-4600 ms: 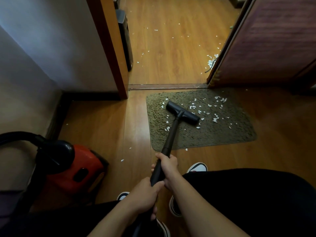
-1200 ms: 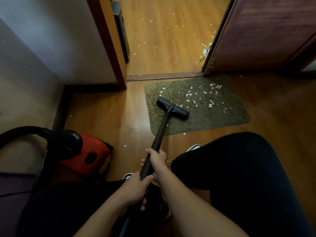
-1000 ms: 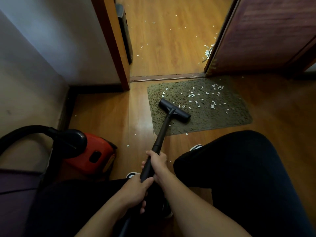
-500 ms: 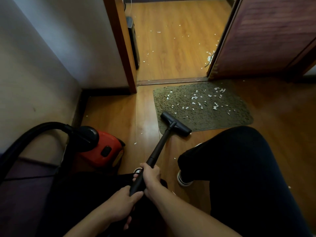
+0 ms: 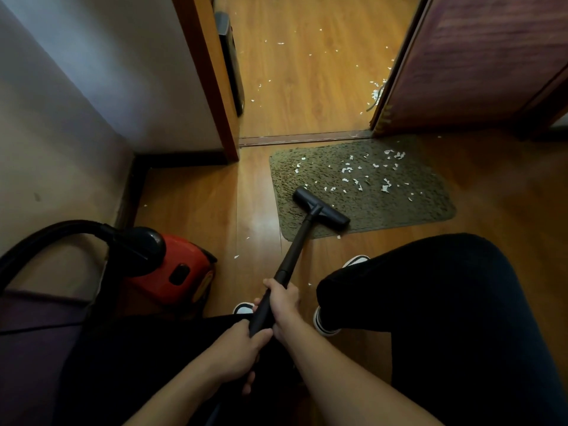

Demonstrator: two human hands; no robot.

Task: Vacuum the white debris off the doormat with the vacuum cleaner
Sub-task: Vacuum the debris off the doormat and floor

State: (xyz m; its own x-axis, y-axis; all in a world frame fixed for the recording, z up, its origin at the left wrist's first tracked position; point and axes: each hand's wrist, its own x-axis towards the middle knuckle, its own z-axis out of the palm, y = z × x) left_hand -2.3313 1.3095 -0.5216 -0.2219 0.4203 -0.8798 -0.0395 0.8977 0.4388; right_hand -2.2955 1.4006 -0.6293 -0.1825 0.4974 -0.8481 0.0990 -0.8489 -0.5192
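Note:
A dark olive doormat lies on the wooden floor before a doorway. Several white debris bits are scattered over its middle and far right. The black vacuum nozzle rests on the mat's near left part, its black wand slanting down to my hands. My right hand grips the wand higher up. My left hand grips it lower, close to my body. The red vacuum body stands on the floor at left, its black hose arching away.
A wooden door frame and grey wall stand at left, a dark red door at right. More white bits lie on the floor beyond the threshold. My black-trousered legs and shoes fill the near floor.
The nozzle, which half a second ago sat at the mat's near edge, has slid forward onto the mat. Both hands keep their grip on the wand.

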